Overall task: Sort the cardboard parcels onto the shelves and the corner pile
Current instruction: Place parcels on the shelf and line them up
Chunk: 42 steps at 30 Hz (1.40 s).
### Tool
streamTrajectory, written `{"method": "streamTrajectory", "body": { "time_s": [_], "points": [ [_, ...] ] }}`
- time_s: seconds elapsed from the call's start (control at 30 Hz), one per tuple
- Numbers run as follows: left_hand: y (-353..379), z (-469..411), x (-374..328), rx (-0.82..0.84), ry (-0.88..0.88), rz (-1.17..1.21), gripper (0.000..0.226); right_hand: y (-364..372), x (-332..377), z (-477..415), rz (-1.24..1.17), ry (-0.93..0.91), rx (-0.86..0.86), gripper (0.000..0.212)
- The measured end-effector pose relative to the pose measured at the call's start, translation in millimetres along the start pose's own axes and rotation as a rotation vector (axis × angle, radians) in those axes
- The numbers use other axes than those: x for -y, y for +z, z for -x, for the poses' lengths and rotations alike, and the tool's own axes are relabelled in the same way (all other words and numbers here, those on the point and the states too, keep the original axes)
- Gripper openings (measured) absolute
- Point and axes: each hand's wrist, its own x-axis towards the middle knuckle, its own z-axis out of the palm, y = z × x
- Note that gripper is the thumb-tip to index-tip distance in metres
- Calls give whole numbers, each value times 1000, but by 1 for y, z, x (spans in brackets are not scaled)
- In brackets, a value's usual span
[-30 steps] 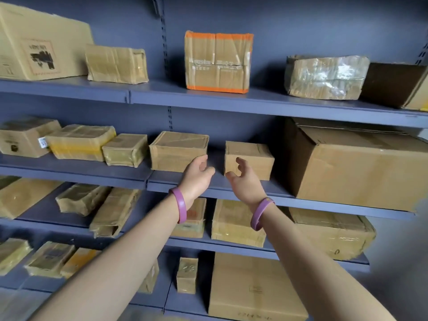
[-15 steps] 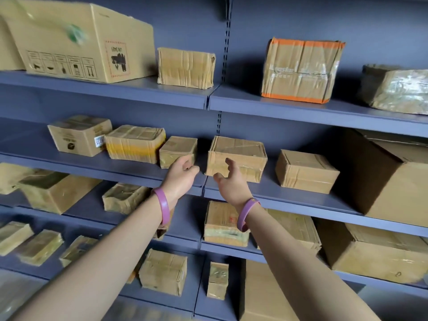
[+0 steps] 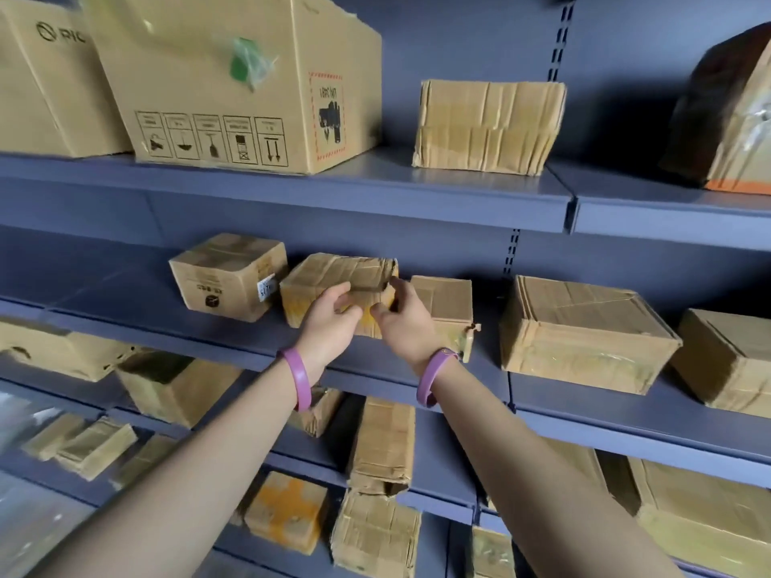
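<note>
1. A parcel storeroom or depot, with tiers of grey-blue metal shelves (image 3: 292, 202) hung on slotted uprights (image 3: 558, 43).
2. Tape-wrapped brown cardboard parcels (image 3: 580, 327) sit along every tier, some crumpled.
3. A large brown cardboard carton (image 3: 217, 98) bears printed handling symbols.

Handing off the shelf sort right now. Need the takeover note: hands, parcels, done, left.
Hands: left hand and right hand both touch the front of the taped parcel; a firm grip is not clear.
Parcel: on the middle shelf, between the printed box and a small parcel, not lifted.
Done: parcels on every shelf in view.
Left: handle this parcel; the corner pile is out of view.
</note>
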Motion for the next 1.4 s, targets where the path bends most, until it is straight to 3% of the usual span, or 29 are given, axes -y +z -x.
{"method": "streamTrajectory", "body": {
  "time_s": [0.53,0.87,1.13,1.4],
  "points": [
    [-168,-143,30,-46,86,-46,46,161,68,-121,-58,-83,-6,54],
    [-265,-208,86,-6,161,-165,47,258,83,-147,-66,-9,-165,54],
    [-299,-249,124,132,66,-46,75,293,72,-157,-30,66,-330,67],
    [-286,-262,171,249,-24,159,105,304,43,-153,-255,66,-244,80]
  ]
}}
